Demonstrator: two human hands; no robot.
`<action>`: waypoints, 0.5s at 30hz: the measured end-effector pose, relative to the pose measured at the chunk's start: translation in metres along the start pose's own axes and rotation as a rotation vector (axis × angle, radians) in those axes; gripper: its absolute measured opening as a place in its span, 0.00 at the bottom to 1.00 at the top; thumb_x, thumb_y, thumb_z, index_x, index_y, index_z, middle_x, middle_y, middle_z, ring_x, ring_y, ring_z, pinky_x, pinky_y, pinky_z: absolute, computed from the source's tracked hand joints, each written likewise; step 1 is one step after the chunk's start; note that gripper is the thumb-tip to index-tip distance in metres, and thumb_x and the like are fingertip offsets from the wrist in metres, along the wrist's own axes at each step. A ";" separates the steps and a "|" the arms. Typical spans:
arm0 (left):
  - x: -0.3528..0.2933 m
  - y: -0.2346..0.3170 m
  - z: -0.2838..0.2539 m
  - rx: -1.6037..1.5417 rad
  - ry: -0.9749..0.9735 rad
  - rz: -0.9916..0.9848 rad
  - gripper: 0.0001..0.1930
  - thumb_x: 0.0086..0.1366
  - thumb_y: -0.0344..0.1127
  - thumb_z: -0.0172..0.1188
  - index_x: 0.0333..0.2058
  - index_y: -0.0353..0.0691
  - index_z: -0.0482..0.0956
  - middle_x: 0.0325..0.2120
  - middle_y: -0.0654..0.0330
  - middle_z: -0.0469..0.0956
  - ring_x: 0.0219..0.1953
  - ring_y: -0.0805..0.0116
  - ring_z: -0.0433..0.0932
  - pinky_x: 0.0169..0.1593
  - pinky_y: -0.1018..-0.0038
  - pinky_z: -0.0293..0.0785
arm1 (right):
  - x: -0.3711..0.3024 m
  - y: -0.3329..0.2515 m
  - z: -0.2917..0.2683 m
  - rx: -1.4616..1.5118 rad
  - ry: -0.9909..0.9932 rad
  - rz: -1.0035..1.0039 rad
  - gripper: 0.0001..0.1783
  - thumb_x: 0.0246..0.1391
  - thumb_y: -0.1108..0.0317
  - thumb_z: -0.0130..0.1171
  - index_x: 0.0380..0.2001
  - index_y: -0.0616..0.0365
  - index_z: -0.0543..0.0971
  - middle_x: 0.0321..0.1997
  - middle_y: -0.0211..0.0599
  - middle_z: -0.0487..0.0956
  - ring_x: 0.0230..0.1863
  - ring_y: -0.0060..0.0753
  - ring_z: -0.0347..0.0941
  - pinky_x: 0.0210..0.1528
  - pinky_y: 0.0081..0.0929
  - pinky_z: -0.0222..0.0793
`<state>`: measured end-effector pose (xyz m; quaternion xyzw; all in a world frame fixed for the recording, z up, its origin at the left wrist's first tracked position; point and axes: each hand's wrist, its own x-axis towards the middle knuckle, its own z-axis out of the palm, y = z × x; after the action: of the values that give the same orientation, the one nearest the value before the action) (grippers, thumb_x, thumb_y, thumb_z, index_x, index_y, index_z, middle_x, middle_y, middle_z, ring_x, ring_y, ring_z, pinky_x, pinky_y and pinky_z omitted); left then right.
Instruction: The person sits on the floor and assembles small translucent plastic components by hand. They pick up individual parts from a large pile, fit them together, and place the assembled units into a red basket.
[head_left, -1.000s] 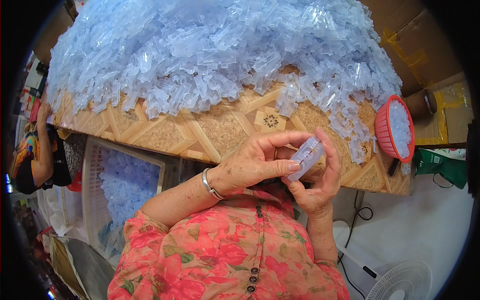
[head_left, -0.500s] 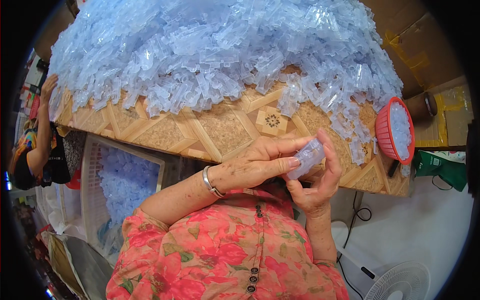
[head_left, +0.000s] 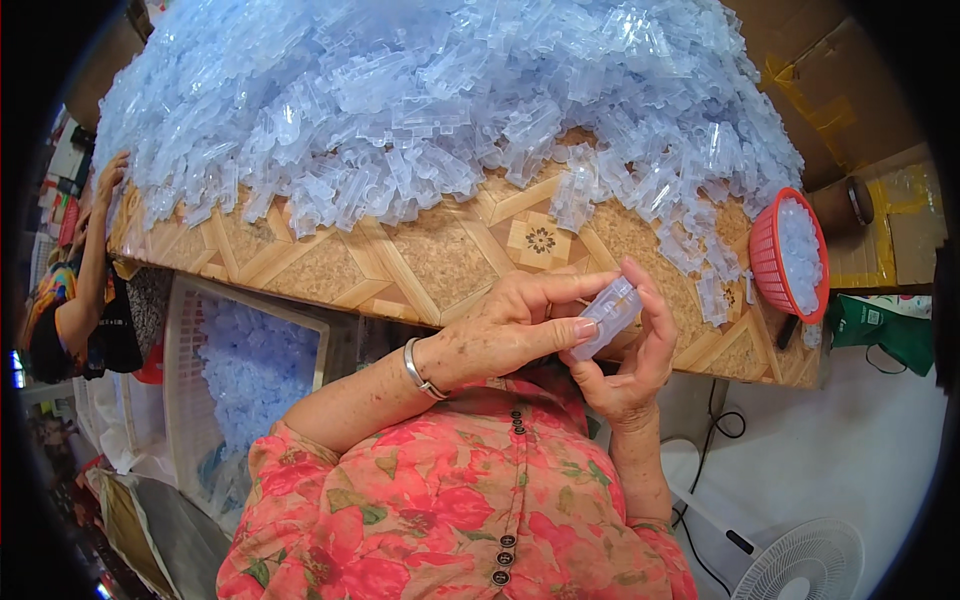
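Between my two hands is a clear bluish plastic piece [head_left: 612, 316], oblong and tilted, held just in front of the table edge. My left hand [head_left: 525, 318], with a silver bangle at the wrist, pinches it between thumb and fingers. My right hand [head_left: 640, 365] is cupped around its other side, with fingertips at the upper end and thumb near the lower end. A great heap of similar translucent pieces [head_left: 430, 110] covers most of the wood-patterned table [head_left: 430, 265]. A few loose pieces [head_left: 712, 298] lie to the right of my hands.
A red plastic basket [head_left: 770, 262] of pieces stands at the table's right end. Below left, a white crate [head_left: 185, 370] holds more of them. Cardboard boxes [head_left: 850, 130] are at the far right, a white fan [head_left: 805, 565] at lower right. Another person's arm [head_left: 95, 240] reaches to the heap's left edge.
The plastic piece has turned slightly in my fingers, and both hands have shifted a little to the left. At the left, the other person's hand has moved toward the heap.
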<state>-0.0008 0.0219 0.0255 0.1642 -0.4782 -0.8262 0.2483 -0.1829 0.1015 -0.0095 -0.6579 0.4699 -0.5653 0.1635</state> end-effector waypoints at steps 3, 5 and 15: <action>-0.001 0.001 0.000 -0.011 -0.007 -0.018 0.27 0.73 0.29 0.58 0.68 0.36 0.66 0.61 0.53 0.74 0.61 0.66 0.73 0.63 0.68 0.71 | 0.000 0.001 0.000 -0.004 -0.007 -0.006 0.49 0.41 0.72 0.78 0.65 0.60 0.61 0.66 0.64 0.69 0.67 0.59 0.69 0.67 0.49 0.67; 0.000 0.000 -0.002 0.106 -0.029 0.027 0.28 0.72 0.32 0.59 0.69 0.35 0.65 0.62 0.52 0.73 0.63 0.64 0.71 0.64 0.66 0.69 | 0.000 0.001 -0.001 -0.003 -0.008 -0.004 0.49 0.42 0.71 0.78 0.65 0.60 0.61 0.66 0.65 0.69 0.67 0.59 0.69 0.67 0.49 0.66; 0.008 -0.009 0.004 0.878 0.017 0.388 0.35 0.67 0.33 0.62 0.69 0.33 0.59 0.62 0.41 0.69 0.65 0.42 0.68 0.66 0.57 0.65 | 0.000 0.001 0.011 -0.130 0.093 0.044 0.44 0.49 0.62 0.76 0.63 0.62 0.62 0.64 0.56 0.72 0.62 0.52 0.73 0.64 0.44 0.69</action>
<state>-0.0116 0.0239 0.0194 0.1682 -0.8016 -0.4834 0.3090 -0.1732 0.0976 -0.0135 -0.6298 0.5272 -0.5595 0.1109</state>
